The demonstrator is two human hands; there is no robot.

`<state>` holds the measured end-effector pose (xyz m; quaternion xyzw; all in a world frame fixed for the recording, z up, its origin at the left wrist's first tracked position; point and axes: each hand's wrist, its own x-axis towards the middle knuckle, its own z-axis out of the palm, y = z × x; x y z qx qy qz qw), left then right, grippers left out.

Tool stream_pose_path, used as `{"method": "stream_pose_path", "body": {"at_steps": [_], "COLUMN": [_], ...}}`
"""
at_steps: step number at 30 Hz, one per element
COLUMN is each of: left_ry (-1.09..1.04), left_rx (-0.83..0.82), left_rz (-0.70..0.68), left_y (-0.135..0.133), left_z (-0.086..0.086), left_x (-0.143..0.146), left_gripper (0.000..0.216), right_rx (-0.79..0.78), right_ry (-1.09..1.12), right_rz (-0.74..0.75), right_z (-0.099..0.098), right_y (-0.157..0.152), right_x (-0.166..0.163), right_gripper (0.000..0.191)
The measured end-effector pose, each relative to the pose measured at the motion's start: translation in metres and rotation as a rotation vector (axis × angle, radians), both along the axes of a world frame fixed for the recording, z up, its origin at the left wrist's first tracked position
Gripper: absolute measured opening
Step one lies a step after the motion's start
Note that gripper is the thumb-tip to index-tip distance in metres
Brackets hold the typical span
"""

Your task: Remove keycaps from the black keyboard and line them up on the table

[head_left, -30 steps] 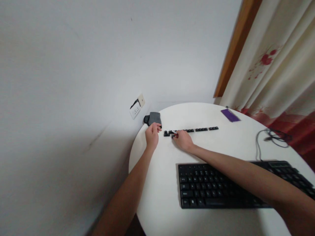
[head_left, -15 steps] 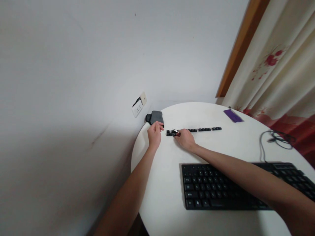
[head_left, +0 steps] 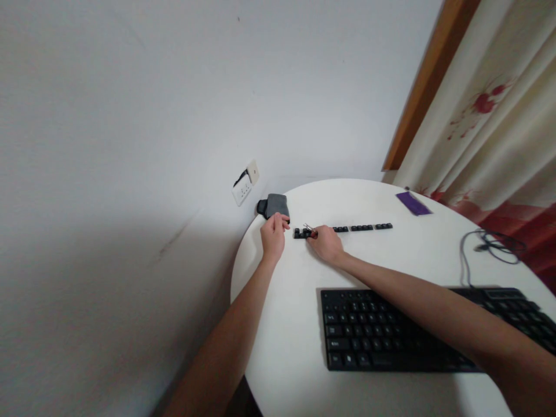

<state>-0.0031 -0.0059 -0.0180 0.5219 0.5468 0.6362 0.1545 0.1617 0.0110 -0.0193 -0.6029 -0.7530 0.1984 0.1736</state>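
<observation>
My right hand [head_left: 326, 243] is closed on a small pair of metal tweezers [head_left: 309, 229], whose thin prongs point left over the row of black keycaps [head_left: 362, 227]. The hand covers part of that row. At the row's left end, a few keycaps sit in two lines. To the left, my left hand [head_left: 273, 236] is held with loosely bent fingers apart and nothing visible in it. It is just in front of a folded grey cloth item [head_left: 278, 204]. Beneath my right forearm lies a black keyboard [head_left: 360, 330], its top row showing bare places without keycaps.
The round white table [head_left: 291, 324] meets the wall at the back left, near a wall socket [head_left: 242, 190]. A purple strip [head_left: 413, 203] lies at the far right, with a coiled black cable [head_left: 493, 243] closer in. Beyond hangs a curtain [head_left: 516, 87].
The tweezers' tips are tilted slightly higher and their prongs show more apart. My left hand has stayed in place. The view has shifted a little.
</observation>
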Motion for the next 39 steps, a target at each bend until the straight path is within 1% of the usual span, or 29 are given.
{"method": "stream_pose_path", "body": {"at_steps": [7, 9, 11, 13, 15, 17, 18, 20, 21, 23, 26, 28, 33, 35, 39], "left_ry": [-0.004, -0.010, -0.018, -0.028, -0.041, -0.044, -0.036, -0.006, 0.014, 0.060, 0.164, 0.245, 0.396, 0.431, 0.454], "left_rx": [-0.007, -0.002, 0.007, 0.017, 0.022, 0.020, 0.018, 0.014, 0.012, 0.000, -0.045, -0.097, -0.195, -0.209, -0.218], "left_rz": [-0.008, -0.008, 0.003, 0.019, 0.033, 0.032, 0.023, -0.013, -0.043, -0.123, -0.271, -0.367, -0.569, -0.603, -0.598], "left_y": [0.000, -0.001, -0.001, -0.002, -0.003, -0.005, -0.006, -0.010, -0.012, -0.018, -0.026, -0.031, -0.038, -0.038, -0.037], "left_z": [0.001, 0.001, 0.002, 0.003, 0.005, 0.007, 0.008, 0.011, 0.012, 0.014, 0.017, 0.017, 0.016, 0.016, 0.015], "left_x": [0.001, 0.000, 0.000, -0.001, -0.001, 0.002, 0.004, 0.012, 0.016, 0.028, 0.044, 0.053, 0.063, 0.064, 0.063], "left_gripper": [0.049, 0.048, 0.048, 0.048, 0.047, 0.047, 0.047, 0.046, 0.046, 0.045, 0.045, 0.044, 0.046, 0.046, 0.045], "right_rx": [0.025, 0.019, 0.011, 0.023, 0.062, 0.081, 0.080, 0.023, -0.012, 0.005, 0.037, 0.006, -0.077, -0.087, -0.074], "right_ry": [0.036, 0.065, 0.118, 0.196, 0.292, 0.385, 0.442, 0.547, 0.582, 0.623, 0.592, 0.571, 0.511, 0.485, 0.419], "right_rz": [-0.003, -0.007, 0.003, 0.044, 0.106, 0.148, 0.172, 0.200, 0.223, 0.249, 0.262, 0.300, 0.469, 0.504, 0.534], "right_z": [-0.007, -0.006, 0.000, 0.010, 0.026, 0.044, 0.053, 0.068, 0.073, 0.079, 0.075, 0.067, 0.050, 0.047, 0.048], "right_y": [0.002, 0.002, 0.003, 0.003, -0.001, -0.011, -0.018, -0.038, -0.050, -0.072, -0.101, -0.112, -0.121, -0.120, -0.120], "right_x": [-0.002, -0.001, 0.003, 0.014, 0.031, 0.053, 0.065, 0.087, 0.097, 0.114, 0.131, 0.137, 0.144, 0.146, 0.149], "right_gripper": [0.017, 0.016, 0.014, 0.014, 0.017, 0.027, 0.032, 0.040, 0.043, 0.043, 0.043, 0.039, 0.018, 0.015, 0.013]}}
